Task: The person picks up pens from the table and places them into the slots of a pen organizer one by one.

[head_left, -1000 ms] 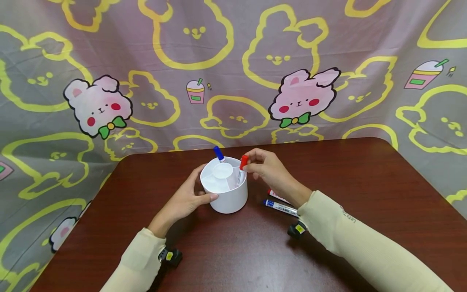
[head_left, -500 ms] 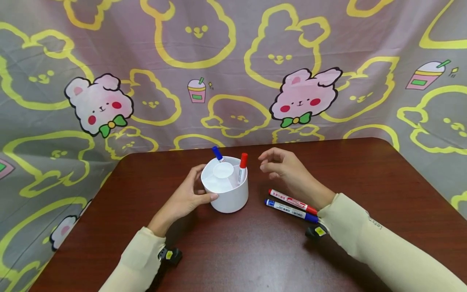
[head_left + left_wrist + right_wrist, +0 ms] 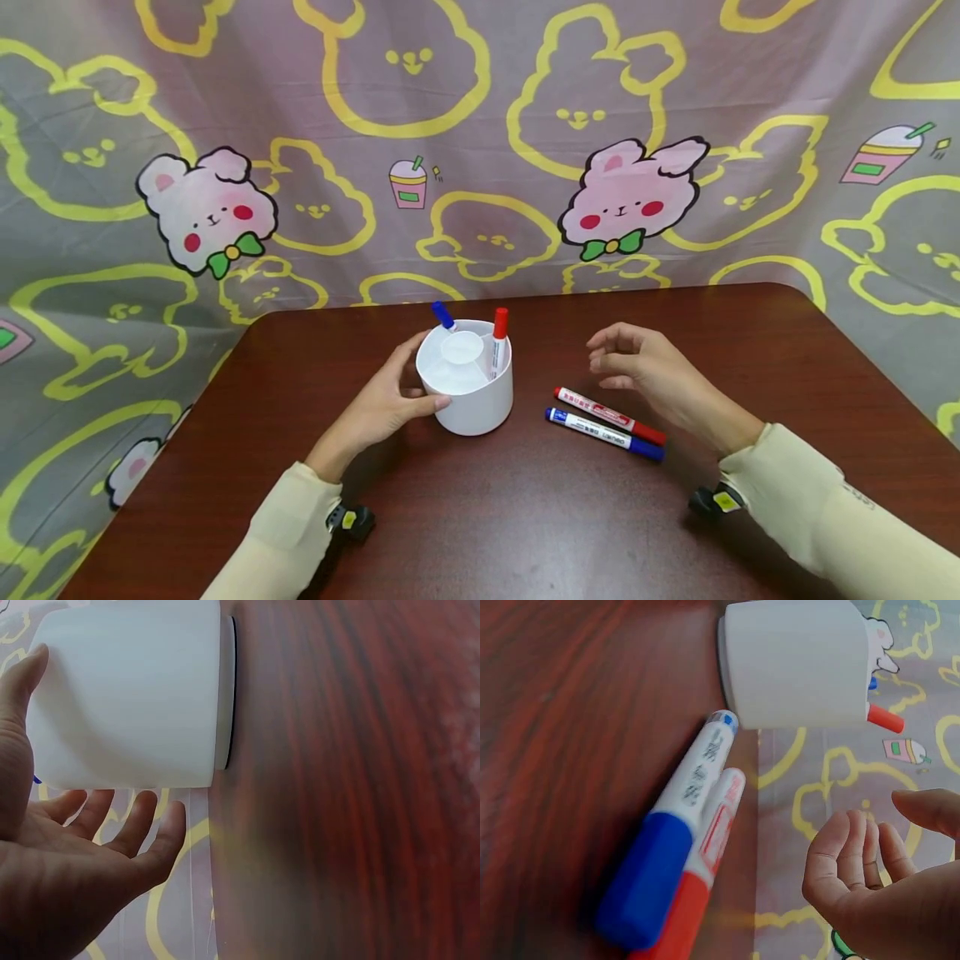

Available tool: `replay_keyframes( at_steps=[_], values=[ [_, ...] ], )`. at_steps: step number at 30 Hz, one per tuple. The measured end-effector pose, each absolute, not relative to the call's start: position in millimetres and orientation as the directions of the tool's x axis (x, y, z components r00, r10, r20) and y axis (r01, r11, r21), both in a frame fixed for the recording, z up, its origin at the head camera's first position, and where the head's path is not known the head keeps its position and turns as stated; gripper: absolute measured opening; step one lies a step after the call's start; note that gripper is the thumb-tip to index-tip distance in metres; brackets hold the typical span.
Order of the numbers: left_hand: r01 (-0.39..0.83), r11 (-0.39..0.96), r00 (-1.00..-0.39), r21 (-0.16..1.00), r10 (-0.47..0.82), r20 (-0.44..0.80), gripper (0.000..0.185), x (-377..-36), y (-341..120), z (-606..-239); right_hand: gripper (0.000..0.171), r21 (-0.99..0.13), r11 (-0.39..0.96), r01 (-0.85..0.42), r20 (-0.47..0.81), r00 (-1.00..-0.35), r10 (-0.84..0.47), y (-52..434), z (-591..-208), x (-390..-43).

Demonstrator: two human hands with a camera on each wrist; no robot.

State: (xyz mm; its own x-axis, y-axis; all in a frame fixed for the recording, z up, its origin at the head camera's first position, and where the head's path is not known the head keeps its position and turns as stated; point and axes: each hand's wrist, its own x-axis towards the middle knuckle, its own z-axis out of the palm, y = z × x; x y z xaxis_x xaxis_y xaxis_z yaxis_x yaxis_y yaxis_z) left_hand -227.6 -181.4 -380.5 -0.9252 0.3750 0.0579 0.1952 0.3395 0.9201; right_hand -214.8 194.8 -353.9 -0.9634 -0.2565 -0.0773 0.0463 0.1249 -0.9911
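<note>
A round white pen holder [image 3: 480, 408] with divided compartments stands upright on the table. My left hand [image 3: 378, 404] holds it from the left, thumb at the near side and fingers around the far side. In the left wrist view, the thumb tip lies against the white wall [image 3: 127, 690]. A red-capped marker [image 3: 498, 346] leans in the right compartment, and a blue-capped marker [image 3: 444, 316] pokes out at the back. To the right, my right hand [image 3: 652, 367] hovers with loosely bent fingers and holds nothing. Below it lie a red marker [image 3: 603, 411] and a blue marker [image 3: 600, 431], side by side.
The dark reddish-brown wooden table [image 3: 480, 517] has its back edge just behind the pen holder. A grey-pink curtain [image 3: 487, 167] with cartoon bears hangs beyond it. A small black camera [image 3: 714, 502] is strapped at my right wrist.
My right hand has let go of the red-capped marker, which stays in the pen holder, and has moved right, uncovering the two markers on the table. The left hand keeps its hold.
</note>
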Motion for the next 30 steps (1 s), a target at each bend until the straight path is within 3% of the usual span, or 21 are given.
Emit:
replay_keyframes(
  at_steps=[9,22,30],
  values=[
    [0.202,0.371,-0.931,0.906,0.359,0.06,0.095,-227,-181,-381,0.033,-0.977,0.19,0.093,-0.14,-0.959,-0.247,213,-366,-203],
    [0.204,0.294,-0.915,0.934,0.396,0.075,0.09,-227,-179,-379,0.044,-0.969,0.23,0.092,-0.154,-0.951,-0.27,231,-380,-199],
    [0.181,0.282,-0.919,0.942,0.389,0.061,0.089,-227,-179,-379,0.046,-0.942,0.328,0.075,-0.165,-0.953,-0.255,234,-384,-195]
  ],
)
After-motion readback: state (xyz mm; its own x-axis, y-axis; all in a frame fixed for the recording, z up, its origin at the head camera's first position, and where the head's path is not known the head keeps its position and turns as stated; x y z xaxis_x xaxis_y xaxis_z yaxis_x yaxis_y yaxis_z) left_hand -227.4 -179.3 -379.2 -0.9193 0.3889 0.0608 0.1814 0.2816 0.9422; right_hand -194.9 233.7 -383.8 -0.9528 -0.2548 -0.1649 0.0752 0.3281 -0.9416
